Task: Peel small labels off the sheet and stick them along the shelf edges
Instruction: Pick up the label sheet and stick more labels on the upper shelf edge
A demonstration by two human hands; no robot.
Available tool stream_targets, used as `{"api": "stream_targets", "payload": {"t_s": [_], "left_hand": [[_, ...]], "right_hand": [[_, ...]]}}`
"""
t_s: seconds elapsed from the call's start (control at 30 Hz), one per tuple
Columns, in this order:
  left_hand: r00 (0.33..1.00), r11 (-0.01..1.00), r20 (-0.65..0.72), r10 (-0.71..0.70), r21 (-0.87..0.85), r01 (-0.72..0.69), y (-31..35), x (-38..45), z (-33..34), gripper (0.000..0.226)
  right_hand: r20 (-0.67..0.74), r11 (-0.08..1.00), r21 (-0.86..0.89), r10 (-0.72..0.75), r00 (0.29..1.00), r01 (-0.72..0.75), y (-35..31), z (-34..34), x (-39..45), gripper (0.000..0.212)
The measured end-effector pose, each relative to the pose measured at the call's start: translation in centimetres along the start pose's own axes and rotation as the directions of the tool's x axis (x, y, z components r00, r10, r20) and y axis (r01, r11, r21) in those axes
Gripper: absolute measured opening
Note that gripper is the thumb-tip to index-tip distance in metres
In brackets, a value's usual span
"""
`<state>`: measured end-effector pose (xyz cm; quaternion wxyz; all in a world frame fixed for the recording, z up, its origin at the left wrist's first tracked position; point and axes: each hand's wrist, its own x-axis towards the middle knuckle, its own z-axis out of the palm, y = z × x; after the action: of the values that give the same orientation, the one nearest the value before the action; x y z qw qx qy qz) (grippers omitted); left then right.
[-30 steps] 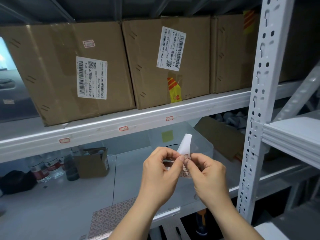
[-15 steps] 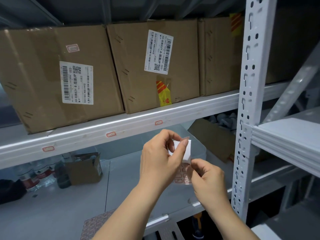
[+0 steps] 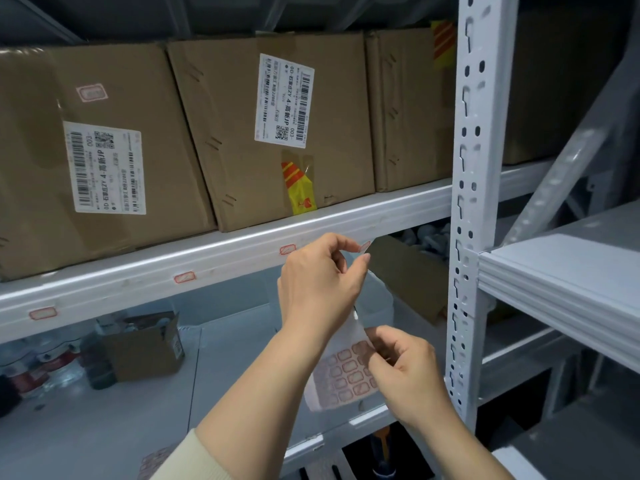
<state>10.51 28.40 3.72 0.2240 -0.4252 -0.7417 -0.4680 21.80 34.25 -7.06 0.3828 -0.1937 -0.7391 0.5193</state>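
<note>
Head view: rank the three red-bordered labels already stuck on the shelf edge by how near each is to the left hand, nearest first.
1. Right label, just left of the left hand.
2. Middle label, farther left along the shelf edge.
3. Left label, near the frame's left side.

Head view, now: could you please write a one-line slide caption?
Left hand lifts a peeled label toward the shelf edge; right hand holds the label sheet.

Bare shelf edge lies open between the last stuck label and upright post.
</note>
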Motion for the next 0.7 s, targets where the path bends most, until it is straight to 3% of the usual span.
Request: {"api": "stream_targets", "payload": {"t_s": [0.17, 0.7], "left_hand": [[0.999, 1.000, -0.037, -0.018, 0.020, 0.019, 0.7, 0.9, 0.9, 0.012], [0.980, 0.988, -0.198, 0.023, 0.156, 0.008, 1.2, 1.9, 2.9, 0.019]], "right_hand": [[0.072, 1.000, 0.009, 0.023, 0.997, -0.024, 0.2, -0.1, -0.1, 0.017], [0.040, 1.000, 0.004, -0.029, 0.999, 0.028, 1.4, -1.0, 0.4, 0.014]]}}
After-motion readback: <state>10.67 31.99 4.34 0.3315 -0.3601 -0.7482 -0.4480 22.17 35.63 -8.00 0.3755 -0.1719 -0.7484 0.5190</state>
